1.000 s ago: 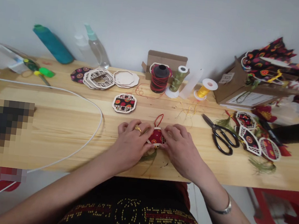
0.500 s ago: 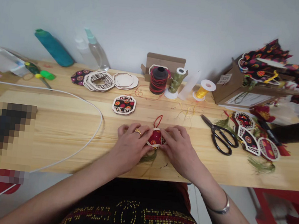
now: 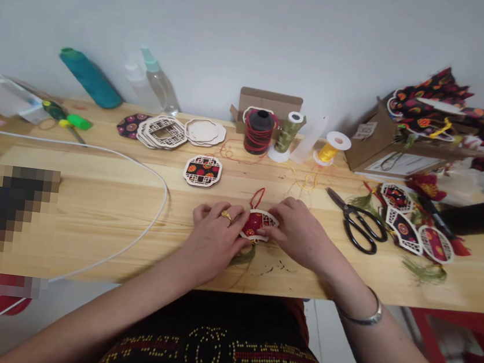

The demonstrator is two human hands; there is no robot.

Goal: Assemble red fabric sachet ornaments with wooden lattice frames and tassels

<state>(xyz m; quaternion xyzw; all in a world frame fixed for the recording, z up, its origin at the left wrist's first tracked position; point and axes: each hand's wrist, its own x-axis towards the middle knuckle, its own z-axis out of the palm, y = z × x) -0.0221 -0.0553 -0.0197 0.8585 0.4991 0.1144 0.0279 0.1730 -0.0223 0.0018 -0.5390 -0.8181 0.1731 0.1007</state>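
"What is filling most of the view?"
"The wooden table [image 3: 103, 206] is stretching across it, looking unchanged."
"And the hands?"
"The left hand [image 3: 215, 231] is staying closed on the left end of the ornament [image 3: 253, 222], thumb low and fingers above. The right hand [image 3: 300, 232] is doing the changing: it is easing outward, its thumb and fingers now seeming to pinch the right end."
"Where is the ornament?"
"It is sitting between the hands, near the table's front edge; whether it is resting flat, I can't tell. More of its lattice panel [image 3: 268, 223] is showing than half a second ago."
"Meaning what?"
"My reading: the left hand is steadying the piece while the right is working on that far end."
"Anything smaller?"
"The green tassel [image 3: 244, 256] is trailing below, and the red cord loop [image 3: 254, 197] is sticking up above, neither noticeably shifting."
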